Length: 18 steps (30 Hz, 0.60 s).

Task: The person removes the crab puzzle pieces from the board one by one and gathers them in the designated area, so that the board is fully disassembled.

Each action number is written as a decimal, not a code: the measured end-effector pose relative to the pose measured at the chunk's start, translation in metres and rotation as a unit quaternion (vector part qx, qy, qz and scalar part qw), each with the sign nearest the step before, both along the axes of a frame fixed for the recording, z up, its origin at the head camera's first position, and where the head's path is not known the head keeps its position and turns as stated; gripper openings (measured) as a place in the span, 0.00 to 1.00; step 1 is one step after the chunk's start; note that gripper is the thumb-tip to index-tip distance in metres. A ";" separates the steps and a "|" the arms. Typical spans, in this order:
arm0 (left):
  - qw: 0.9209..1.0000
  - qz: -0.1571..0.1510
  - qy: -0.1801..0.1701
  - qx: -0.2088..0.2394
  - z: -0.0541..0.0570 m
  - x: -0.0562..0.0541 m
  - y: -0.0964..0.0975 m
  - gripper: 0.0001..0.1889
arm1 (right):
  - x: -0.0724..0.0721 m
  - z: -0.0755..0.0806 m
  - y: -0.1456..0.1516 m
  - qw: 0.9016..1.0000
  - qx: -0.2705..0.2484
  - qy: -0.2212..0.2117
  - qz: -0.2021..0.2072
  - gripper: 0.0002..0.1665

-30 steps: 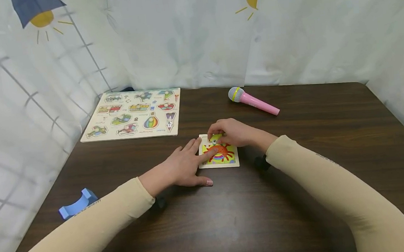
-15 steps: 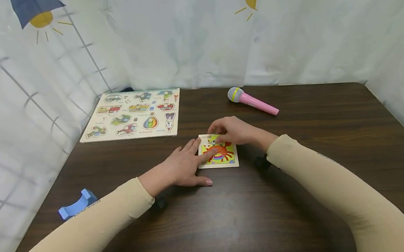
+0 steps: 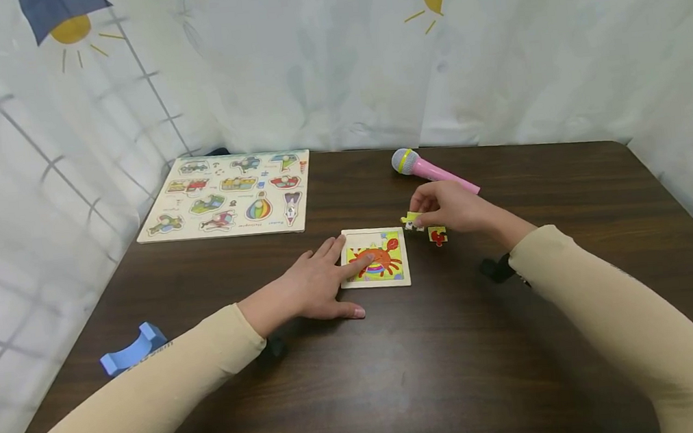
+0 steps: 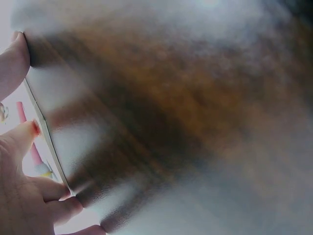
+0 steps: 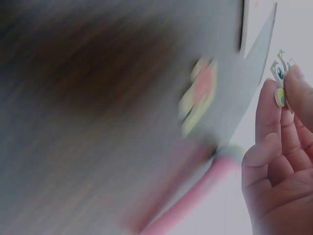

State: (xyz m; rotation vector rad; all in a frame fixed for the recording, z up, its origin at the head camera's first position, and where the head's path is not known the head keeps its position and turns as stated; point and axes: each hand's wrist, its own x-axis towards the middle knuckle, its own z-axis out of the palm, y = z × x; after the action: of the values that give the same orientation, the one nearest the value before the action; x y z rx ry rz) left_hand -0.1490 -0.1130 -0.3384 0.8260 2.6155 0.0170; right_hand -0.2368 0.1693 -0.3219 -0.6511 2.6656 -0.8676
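A small wooden crab puzzle (image 3: 358,242) lies mid-table, with a bare gap along its upper left part. My left hand (image 3: 315,284) is spread at its left side, the index finger pressing on the orange crab and other fingertips at the frame's edge. To the right of the board, my right hand (image 3: 454,208) pinches a yellow puzzle piece (image 3: 411,222) between thumb and fingers. An eye is printed on that piece, as the right wrist view shows. Just below the right hand, a yellow puzzle piece with a red claw (image 3: 438,237) lies on the table.
A pink toy microphone (image 3: 442,176) lies behind the right hand. At the back left is a large vehicle puzzle board (image 3: 228,203). A blue curved block (image 3: 134,350) sits beside the left forearm. A white curtain (image 3: 320,60) surrounds the dark table (image 3: 362,394).
My right hand has lifted the eye piece out of the puzzle and carried it right, uncovering the gap and the loose claw piece. The left hand has stayed put.
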 end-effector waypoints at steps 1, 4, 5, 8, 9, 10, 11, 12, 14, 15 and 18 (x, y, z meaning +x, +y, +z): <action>1.000 0.000 0.000 0.000 0.000 0.000 0.000 0.50 | 0.000 0.000 0.008 1.000 0.004 0.001 -0.005 0.10; 1.000 -0.002 0.002 0.001 -0.001 0.000 0.000 0.50 | 0.002 -0.001 0.032 1.000 0.019 0.005 -0.023 0.10; 1.000 -0.002 0.003 0.002 -0.001 0.000 0.000 0.50 | 0.003 -0.001 0.040 0.999 0.027 0.006 -0.030 0.10; 1.000 -0.002 0.004 0.002 -0.001 0.000 0.000 0.50 | 0.007 -0.003 0.061 0.998 0.038 0.001 -0.041 0.09; 1.000 -0.001 0.005 0.002 0.000 0.001 0.000 0.50 | 0.008 -0.004 0.066 0.998 0.042 -0.003 -0.045 0.09; 1.000 0.001 0.005 0.001 0.000 0.001 0.000 0.50 | 0.009 -0.005 0.070 0.998 0.046 -0.007 -0.047 0.09; 1.000 0.002 0.005 0.001 0.000 0.001 0.000 0.50 | 0.010 -0.006 0.074 0.998 0.049 -0.011 -0.049 0.09; 1.000 0.003 0.006 0.001 0.000 0.001 0.000 0.50 | 0.011 -0.006 0.077 0.997 0.050 -0.016 -0.050 0.09; 1.000 0.004 0.006 0.001 0.000 0.002 0.000 0.50 | 0.011 -0.009 0.082 0.997 0.052 -0.022 -0.050 0.09; 1.000 0.003 0.007 0.001 0.000 0.002 0.000 0.50 | 0.012 -0.010 0.083 0.997 0.053 -0.025 -0.049 0.08; 1.000 0.001 0.006 0.002 0.000 0.001 0.000 0.50 | 0.012 -0.013 0.085 0.997 0.057 -0.023 -0.043 0.07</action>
State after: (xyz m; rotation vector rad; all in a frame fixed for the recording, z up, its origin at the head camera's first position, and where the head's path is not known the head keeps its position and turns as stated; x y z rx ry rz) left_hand -0.1478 -0.1132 -0.3389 0.8282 2.6291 0.0179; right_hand -0.2252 0.2544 -0.3347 -0.4858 2.6950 -0.7372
